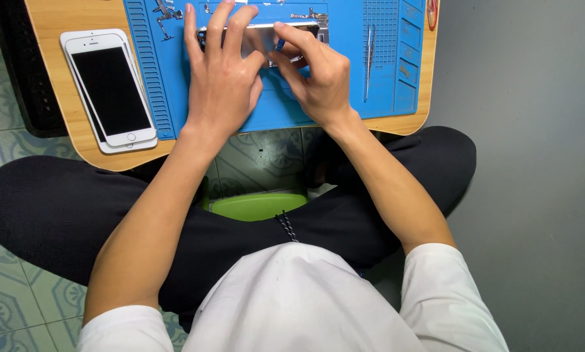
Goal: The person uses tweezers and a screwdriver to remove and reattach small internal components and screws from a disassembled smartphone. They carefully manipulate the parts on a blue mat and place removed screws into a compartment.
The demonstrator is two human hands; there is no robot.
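An opened phone body (305, 27) lies on a blue repair mat (384, 72) at the top middle, mostly hidden under both hands. My left hand (222, 72) rests flat on its left part, fingers spread and pressing it down. My right hand (315, 75) pinches a small blue-handled tool (279, 44) over the phone's middle. The tool's tip is hidden by my fingers.
A white phone screen (110, 88) stacked on another white panel lies on the wooden lap table (77, 127) at the left. Tweezers (369, 58) lie on the mat's right side, small metal parts (165, 14) at its top left. A green object (256, 203) sits by my crossed legs.
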